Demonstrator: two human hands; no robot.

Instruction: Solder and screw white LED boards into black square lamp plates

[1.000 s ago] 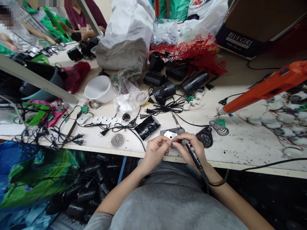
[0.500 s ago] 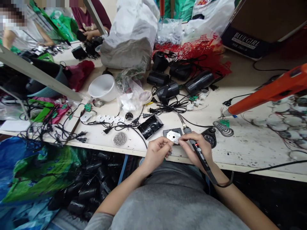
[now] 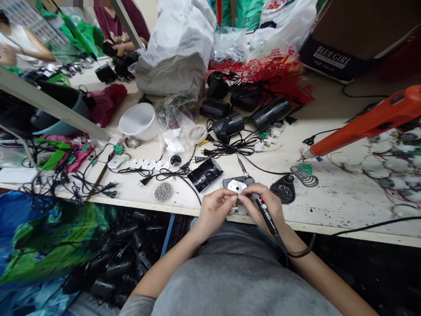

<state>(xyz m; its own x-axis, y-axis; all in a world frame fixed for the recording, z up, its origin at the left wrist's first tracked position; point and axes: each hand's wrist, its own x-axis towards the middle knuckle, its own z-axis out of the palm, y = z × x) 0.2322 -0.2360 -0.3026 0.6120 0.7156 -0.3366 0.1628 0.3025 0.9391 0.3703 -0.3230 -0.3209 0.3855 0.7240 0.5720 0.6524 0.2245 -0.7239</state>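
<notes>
our left hand (image 3: 213, 210) and right hand (image 3: 259, 204) are together, fingertips pinching a thin punched silver plate (image 3: 236, 186) at 12 o'clock from our chest, just in from the table edge. right hand also clamps a black pen-style tool (image 3: 267, 218), prob. a soldering iron, w/ a small red light. its tip is hidden by our fingers, so we can't tell where it points.

risk: smooth thin metal cd skate out of the pads & drop past the edge onto the black plastic units (image 3: 118, 263) at 7 o'clock. if the tool is hot, a slip this close cd burn us. its cord (image 3: 297, 253) loops by our right wrist, so a snag cd jerk the grip.

under the hands sits a grey bracket (image 3: 234, 181) on the scuffed pale tabletop (image 3: 332, 210). at 3 o'clock: springy wire coil (image 3: 304, 176), round ribbed black housing (image 3: 283, 189). at 9 o'clock: glossy black shell (image 3: 205, 174), dish of metal beads (image 3: 163, 192).
</notes>
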